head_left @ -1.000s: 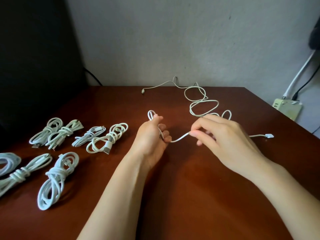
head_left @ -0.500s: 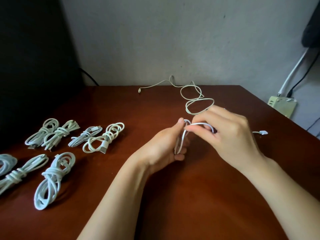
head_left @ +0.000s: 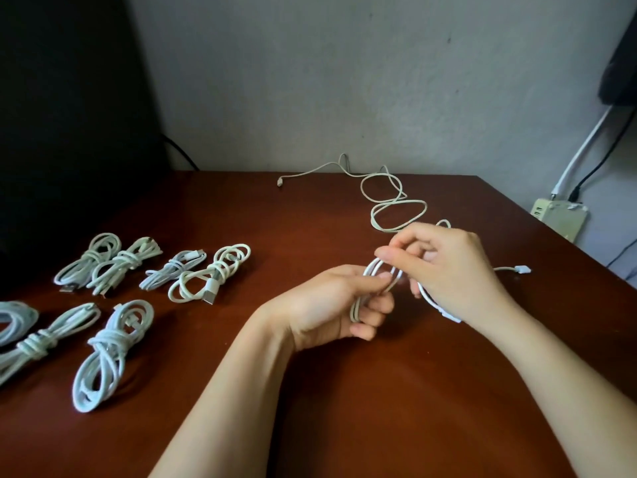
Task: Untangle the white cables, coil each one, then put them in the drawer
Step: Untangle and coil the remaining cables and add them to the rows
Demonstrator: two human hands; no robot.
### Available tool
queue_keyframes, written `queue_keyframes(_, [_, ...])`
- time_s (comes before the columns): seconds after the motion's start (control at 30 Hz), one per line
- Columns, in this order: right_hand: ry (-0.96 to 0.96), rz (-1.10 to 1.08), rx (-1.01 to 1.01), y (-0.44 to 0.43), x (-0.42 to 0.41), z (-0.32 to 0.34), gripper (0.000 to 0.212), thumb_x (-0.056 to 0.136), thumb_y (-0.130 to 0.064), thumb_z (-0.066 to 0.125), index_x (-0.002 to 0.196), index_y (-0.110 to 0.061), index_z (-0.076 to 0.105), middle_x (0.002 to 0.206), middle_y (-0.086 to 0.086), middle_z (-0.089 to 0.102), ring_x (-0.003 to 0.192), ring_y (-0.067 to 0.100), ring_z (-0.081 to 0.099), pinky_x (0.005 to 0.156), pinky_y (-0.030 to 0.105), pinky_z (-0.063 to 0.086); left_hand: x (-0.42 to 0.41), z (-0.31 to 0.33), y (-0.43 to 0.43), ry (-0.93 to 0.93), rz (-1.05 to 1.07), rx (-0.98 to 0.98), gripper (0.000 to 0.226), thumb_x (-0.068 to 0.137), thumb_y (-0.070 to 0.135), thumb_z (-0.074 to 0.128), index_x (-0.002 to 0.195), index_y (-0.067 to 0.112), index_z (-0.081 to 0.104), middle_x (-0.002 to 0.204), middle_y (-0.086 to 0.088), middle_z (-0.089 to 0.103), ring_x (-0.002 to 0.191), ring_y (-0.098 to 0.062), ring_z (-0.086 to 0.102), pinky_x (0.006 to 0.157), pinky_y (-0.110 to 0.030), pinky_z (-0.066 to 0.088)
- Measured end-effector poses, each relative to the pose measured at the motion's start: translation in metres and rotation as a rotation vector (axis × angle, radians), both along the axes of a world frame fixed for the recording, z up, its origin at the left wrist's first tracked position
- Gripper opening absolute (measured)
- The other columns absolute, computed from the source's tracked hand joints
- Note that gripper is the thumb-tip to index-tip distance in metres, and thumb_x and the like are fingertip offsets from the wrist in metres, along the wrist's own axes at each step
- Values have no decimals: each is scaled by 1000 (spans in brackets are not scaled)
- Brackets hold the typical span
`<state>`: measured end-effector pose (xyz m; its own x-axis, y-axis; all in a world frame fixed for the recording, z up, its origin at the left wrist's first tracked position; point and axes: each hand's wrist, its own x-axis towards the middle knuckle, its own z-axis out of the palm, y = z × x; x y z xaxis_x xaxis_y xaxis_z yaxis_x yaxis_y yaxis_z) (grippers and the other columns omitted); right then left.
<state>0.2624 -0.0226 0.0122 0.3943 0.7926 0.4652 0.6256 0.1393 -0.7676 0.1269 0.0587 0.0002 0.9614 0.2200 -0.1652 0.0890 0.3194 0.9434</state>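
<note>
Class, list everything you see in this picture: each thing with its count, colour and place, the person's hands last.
Coiled cable bundles: seven, white, left side of the table.
Cable being coiled: one, white, looped between both hands.
Loose cable: one, off-white, in loops at the table's far side.
Connector: one, white, on the table right of the hands.
Table: one, reddish-brown, under everything.
Power strip: one, cream, beyond the table's right edge.
Leads: two, one white, one black, running up from the power strip.
Left hand: one, gripping the coil's loops.
Right hand: one, pinching the coil's top.
</note>
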Motion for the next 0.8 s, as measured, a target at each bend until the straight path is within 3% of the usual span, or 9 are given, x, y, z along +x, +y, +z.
queue_keyframes(0.13, [111,153,-170,-3,1,5,28,75,-39,65,65,-13,66,45,1,53,34,10,44,40,18,35,-4,2,3,-20,-84,-89,18,98,13,33,94,10,51,59,2,37,46,-4,28,45,-17,22])
queue_keyframes(0.2, [153,136,-170,-3,0,6,27,80,-30,67,61,-11,62,42,0,52,30,9,41,36,16,31,-4,3,2,-33,-97,-90,15,94,19,39,92,10,52,60,2,39,47,-4,28,45,-17,22])
queue_keyframes(0.27, [185,84,-131,-3,-1,7,29,83,-20,69,58,-10,58,40,-1,50,27,10,38,34,14,28,-4,4,1,-50,-69,-24,21,89,29,45,93,10,54,64,1,42,50,-4,28,46,-16,23])
queue_keyframes(0.37, [145,13,-66,-1,0,4,29,82,-20,70,56,-13,60,40,-1,51,27,10,40,35,16,30,-1,3,1,-75,23,138,31,94,35,43,100,7,55,71,0,50,55,-5,35,50,-16,30])
queue_keyframes(0.57, [15,-73,6,0,-3,0,26,80,-25,73,59,-13,64,41,-5,55,32,7,44,42,14,35,-1,1,1,-23,134,317,26,103,18,35,92,13,58,66,3,48,62,-9,45,62,-21,40])
queue_keyframes(0.7, [-1,-89,6,0,-2,0,26,81,-23,73,59,-12,64,40,-6,53,32,7,45,42,12,34,0,4,-4,-14,118,230,25,96,3,27,98,8,52,66,-1,45,52,-11,36,52,-22,29])
queue_keyframes(0.8, [55,-90,4,0,-2,3,27,81,-23,73,57,-15,63,39,-5,53,29,7,43,38,13,33,0,5,-4,-20,136,215,28,100,9,26,102,5,54,65,-1,45,49,-9,30,49,-21,24])
